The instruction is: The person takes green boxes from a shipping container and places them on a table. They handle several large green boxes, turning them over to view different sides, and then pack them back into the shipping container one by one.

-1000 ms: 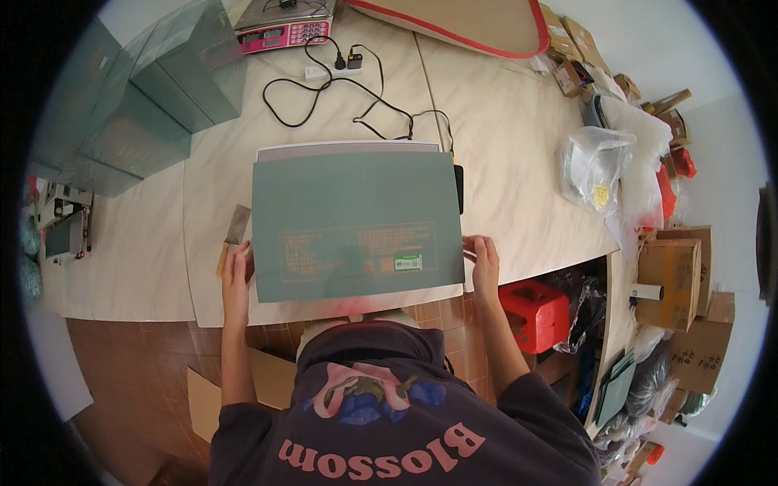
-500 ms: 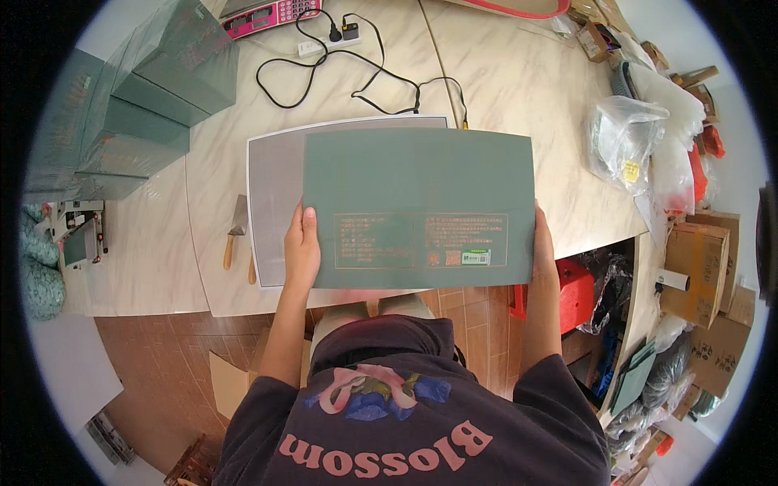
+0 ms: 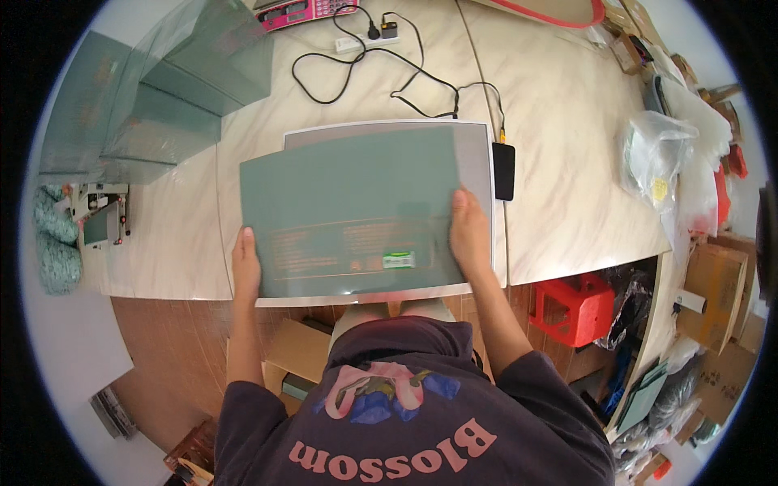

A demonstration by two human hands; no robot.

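Observation:
A flat grey-green box with gold print and a small green-and-white label spans the space between my hands. My left hand grips its left edge near the lower corner. Along the right edge, my right hand holds on with the thumb lying on the top face. The box is slightly slanted, and its thickness does not show. Beneath it is a grey mat with a pale border, mostly covered; a gap between them cannot be judged.
A black phone on a cable lies right of the mat. Behind are a power strip and a pink scale. Wrapped green boxes stack at the left. A plastic bag sits at the right, a red stool below.
Both hands have carried the box leftward over the mat, and it now slants. The phone has come into view; the scraper and the wooden handle beside it no longer show.

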